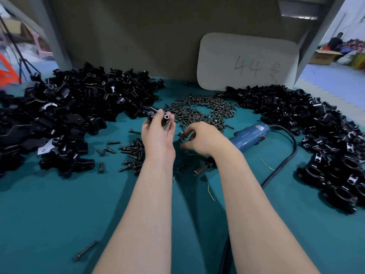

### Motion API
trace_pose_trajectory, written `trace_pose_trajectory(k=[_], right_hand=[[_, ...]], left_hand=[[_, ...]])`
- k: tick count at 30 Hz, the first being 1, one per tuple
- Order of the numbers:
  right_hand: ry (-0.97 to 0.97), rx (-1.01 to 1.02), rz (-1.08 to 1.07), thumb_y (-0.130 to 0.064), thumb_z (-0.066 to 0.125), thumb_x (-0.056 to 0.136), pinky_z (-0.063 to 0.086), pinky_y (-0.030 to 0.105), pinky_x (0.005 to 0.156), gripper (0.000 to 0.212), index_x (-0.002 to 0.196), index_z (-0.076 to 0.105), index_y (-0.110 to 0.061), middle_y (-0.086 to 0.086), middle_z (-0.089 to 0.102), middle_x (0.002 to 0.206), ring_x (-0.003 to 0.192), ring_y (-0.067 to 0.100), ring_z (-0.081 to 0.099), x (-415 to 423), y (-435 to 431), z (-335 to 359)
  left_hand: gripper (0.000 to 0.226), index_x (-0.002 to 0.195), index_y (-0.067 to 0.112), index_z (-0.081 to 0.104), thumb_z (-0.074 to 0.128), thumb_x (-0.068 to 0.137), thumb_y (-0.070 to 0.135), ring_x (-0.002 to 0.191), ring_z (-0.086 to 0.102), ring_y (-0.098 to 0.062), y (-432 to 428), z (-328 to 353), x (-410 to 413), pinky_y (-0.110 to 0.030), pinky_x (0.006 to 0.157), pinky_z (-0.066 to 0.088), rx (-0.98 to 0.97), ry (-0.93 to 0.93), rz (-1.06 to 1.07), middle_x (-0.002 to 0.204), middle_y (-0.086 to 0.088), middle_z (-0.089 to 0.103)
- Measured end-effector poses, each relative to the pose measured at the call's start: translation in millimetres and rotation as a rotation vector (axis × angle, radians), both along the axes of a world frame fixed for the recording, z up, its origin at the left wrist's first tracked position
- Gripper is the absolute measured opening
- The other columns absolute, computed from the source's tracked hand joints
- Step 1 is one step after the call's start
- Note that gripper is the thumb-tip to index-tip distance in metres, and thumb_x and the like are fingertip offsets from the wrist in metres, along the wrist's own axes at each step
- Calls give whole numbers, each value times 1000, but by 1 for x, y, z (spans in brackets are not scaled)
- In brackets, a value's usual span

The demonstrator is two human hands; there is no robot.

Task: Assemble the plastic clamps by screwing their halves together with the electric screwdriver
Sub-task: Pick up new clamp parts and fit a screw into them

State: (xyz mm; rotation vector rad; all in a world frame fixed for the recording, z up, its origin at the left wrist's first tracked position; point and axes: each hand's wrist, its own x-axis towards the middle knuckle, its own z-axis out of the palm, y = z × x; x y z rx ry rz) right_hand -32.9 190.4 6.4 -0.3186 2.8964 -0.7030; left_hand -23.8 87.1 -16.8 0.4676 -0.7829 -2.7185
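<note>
Left hand grips clamp | right hand pinches screw, left of idle screwdriver | driving not yet done; halves heaped.

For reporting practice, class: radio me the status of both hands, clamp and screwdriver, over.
Left hand grips black clamp piece. Right hand pinches screw at screw pile edge. Electric screwdriver idle on table by right wrist. Nothing in the way.

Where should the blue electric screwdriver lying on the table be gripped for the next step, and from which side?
Likely round the blue barrel of the electric screwdriver, from above with the right hand: it lies flat, bit end near, cord trailing off the far end.
</note>
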Motion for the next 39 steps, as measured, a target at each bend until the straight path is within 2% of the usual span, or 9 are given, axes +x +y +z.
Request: trace_pose_trajectory(k=[3, 9, 12, 14, 17, 21, 25, 29, 39], right_hand=[[122, -14, -66, -22, 62, 91, 43, 28, 74, 36, 126, 55, -17, 9, 61, 113, 95, 25, 57, 2, -13, -12], [205, 33, -103, -5, 50, 91, 45, 33, 70, 14, 102, 56, -10, 12, 61, 104, 82, 27, 53, 0, -17, -25], [217, -316, -221, -10, 51, 95, 49, 29, 80, 21, 114, 60, -15, 5, 61, 99, 84, 19, 56, -5, -6, -14], [267, -536, -277, -11, 51, 96, 50, 26, 82, 17, 104, 63, -17, 1, 63, 91, 82, 16, 59, -6, 2, -5], [252, -828, -282, -7, 53, 94, 57, 31, 81, 11, 94, 63, -12, -1, 65, 76, 72, 13, 65, -4, 5, 3], [292, -682, -207, -12, 60, 92, 55, 33, 79, 7, 88, 61, -18, -4, 64, 75, 77, 16, 66, -4, 7, 5], [346, -446, -180, -21, 64, 89, 37, 8, 60, 4, 87, 63, -24, -14, 58, 75, 73, 4, 54, -6, 17, 9], [338, -409, -127, -17, 67, 87, 36, -1, 55, 5, 89, 66, -22, -11, 59, 76, 68, -2, 51, -5, 20, 10], [321, -308, -147, -16, 67, 88, 35, 12, 53, 8, 84, 62, -21, -14, 50, 68, 61, 0, 46, -7, 16, 3]], left_hand=[[22, 116, 6, 54, 57, 97, 15, 83, 63, -14, -1, -1, -1, -22, 79, 55, 68, 12, -73, 111, -15, 63], [19, 111, 1, 55, 61, 93, 7, 94, 62, -20, 6, -1, -3, -22, 76, 58, 82, -11, -59, 108, -15, 58], [8, 100, 5, 57, 61, 93, 8, 87, 64, -17, 11, -5, -4, -19, 76, 57, -130, -63, -26, 104, -11, 61], [4, 91, 10, 58, 62, 93, 12, 86, 65, -19, 16, -8, -6, -21, 76, 57, -353, -144, 19, 96, -7, 63], [14, 96, 12, 61, 64, 92, 25, 95, 67, -26, 24, -11, -5, -40, 90, 54, -754, -230, 71, 98, -6, 69], [22, 99, 13, 64, 63, 91, 33, 93, 67, -25, 27, -12, -2, -43, 88, 53, -970, -242, 96, 96, -5, 71], [7, 89, 15, 61, 64, 92, 21, 81, 68, -17, 25, -11, -3, -31, 79, 58, -628, -179, 8, 93, -5, 68], [5, 95, 12, 60, 63, 93, 13, 76, 65, -13, 21, -8, -3, -19, 70, 58, -319, -133, -97, 95, -8, 66], [6, 87, 16, 61, 63, 93, 15, 83, 61, -16, 27, -9, -4, -19, 73, 56, -457, -84, -75, 91, -3, 64]])
